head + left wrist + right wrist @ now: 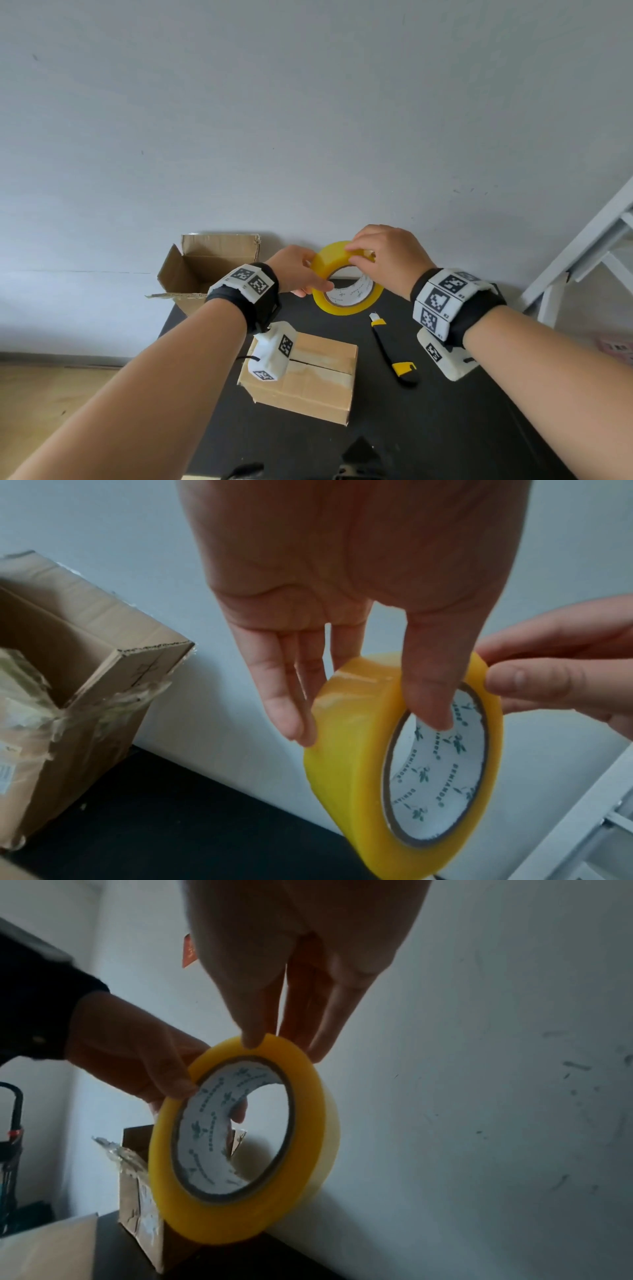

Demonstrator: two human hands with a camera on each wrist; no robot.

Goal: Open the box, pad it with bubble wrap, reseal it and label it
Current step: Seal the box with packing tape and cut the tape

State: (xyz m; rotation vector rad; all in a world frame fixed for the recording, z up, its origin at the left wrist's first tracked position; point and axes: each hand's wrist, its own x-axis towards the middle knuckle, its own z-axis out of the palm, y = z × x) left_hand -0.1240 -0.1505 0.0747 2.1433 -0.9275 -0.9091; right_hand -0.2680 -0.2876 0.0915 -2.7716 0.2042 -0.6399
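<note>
i hold a yellow packing tape roll (346,277) above the black table (445,428), left hand (294,274) gripping it, right hand (383,253) pinching its rim. the closed cardboard box (305,380) sits below, untaped. resealing step, i judge; next, find the tape end.

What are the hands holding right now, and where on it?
Both hold the tape roll. The left hand grips its left side, thumb inside the core, fingers on the outer face. The right hand pinches the top rim.

Right hand (308,969) pinching top rim of yellow tape roll (245,1139), left hand (137,1053) gripping its side, open cardboard box (137,1199) behind
</note>
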